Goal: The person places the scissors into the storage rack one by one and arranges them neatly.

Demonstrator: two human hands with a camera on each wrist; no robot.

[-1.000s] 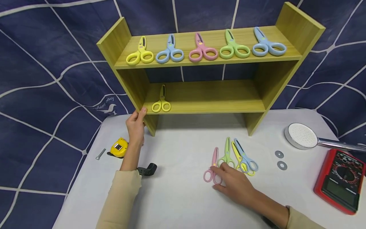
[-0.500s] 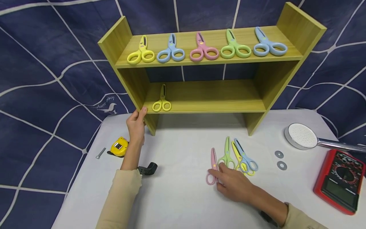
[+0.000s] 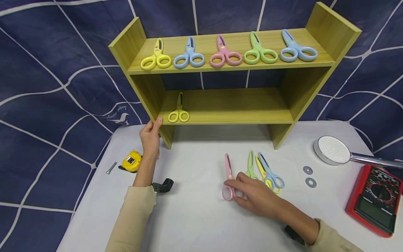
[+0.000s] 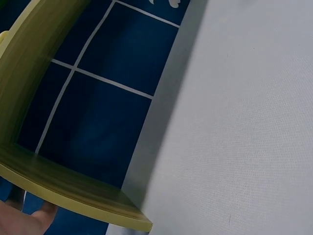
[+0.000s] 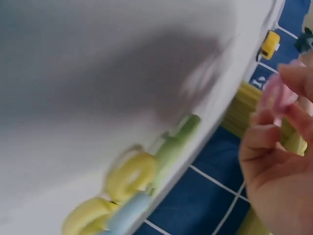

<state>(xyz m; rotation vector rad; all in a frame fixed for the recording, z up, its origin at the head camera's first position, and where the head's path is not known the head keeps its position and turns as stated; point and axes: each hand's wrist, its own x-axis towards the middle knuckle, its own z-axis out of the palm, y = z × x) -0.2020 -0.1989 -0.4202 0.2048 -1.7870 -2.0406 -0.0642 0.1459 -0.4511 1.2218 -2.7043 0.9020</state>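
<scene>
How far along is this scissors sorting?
Top shelf holds five scissors; the lower shelf has one yellow pair. The right hand pinches the pink scissors on the table; the left hand grips the shelf's side. Green, yellow and blue pairs remain there.

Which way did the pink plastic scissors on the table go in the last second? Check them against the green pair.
Yes. The pink plastic scissors shifted left, away from the green plastic scissors, pinched by the right hand.
</scene>
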